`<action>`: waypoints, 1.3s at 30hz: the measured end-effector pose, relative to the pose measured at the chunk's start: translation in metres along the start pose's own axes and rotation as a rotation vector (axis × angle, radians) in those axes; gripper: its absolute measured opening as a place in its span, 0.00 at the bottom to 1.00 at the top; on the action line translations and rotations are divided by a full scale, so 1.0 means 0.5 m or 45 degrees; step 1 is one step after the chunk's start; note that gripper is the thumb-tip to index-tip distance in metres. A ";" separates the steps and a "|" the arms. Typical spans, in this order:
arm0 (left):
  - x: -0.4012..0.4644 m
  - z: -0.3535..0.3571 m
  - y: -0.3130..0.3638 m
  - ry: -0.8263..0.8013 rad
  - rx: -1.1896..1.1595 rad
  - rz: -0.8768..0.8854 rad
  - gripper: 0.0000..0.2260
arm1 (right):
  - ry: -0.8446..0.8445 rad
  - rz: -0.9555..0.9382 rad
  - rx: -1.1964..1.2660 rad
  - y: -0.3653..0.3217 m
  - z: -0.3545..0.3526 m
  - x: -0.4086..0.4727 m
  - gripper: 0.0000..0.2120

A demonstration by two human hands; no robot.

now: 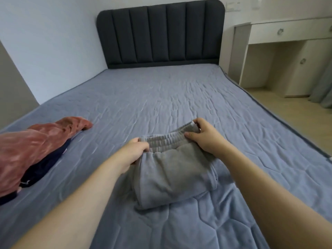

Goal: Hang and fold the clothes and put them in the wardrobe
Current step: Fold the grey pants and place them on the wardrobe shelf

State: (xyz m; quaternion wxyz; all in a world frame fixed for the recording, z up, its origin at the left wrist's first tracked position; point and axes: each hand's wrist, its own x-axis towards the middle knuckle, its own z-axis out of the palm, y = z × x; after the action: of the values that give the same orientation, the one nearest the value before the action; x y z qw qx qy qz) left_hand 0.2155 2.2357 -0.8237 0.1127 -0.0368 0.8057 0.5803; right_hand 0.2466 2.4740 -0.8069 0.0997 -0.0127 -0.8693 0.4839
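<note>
At the near left of the bed (161, 97), a rust-pink garment (36, 142) lies in a loose heap over a dark navy garment (45, 168), both unfolded and well apart from the work in the middle. No wardrobe can be seen.

The left hand (133, 152) has its fingers curled round the left end of the elastic waistband of the grey sweatpants (172, 175), thumb on top, pinching the fabric. The sweatpants lie folded into a thick bundle on the blue quilted cover at the near middle of the bed, waistband at the far end and raised a little. The right hand (203, 135) pinches the waistband's right end between thumb and fingers, held slightly higher and farther than the left.

The main risk, as a judgement: only the waistband is gripped, so lifting from here would likely let the heavy lower layers slump and the fold come undone. The uneven height of the hands could also skew the fold. At the far right stands a white desk unit (287, 31).
</note>
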 end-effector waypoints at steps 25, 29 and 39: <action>0.170 0.058 -0.071 0.294 1.078 -0.292 0.40 | 0.020 0.573 -0.350 0.145 0.099 0.146 0.29; 0.098 -0.015 0.064 0.001 0.199 -0.175 0.16 | -0.039 0.479 0.416 -0.016 0.056 0.136 0.15; -0.224 -0.616 0.845 -0.055 -0.107 -0.030 0.19 | -0.347 0.321 0.864 -0.933 -0.253 0.247 0.15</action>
State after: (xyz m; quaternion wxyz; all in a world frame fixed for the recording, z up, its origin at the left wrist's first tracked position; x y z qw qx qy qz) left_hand 0.2012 2.0737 -0.3142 0.1355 -0.0385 0.7775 0.6129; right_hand 0.1840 2.3468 -0.3283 -0.0785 -0.0211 -0.6566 0.7498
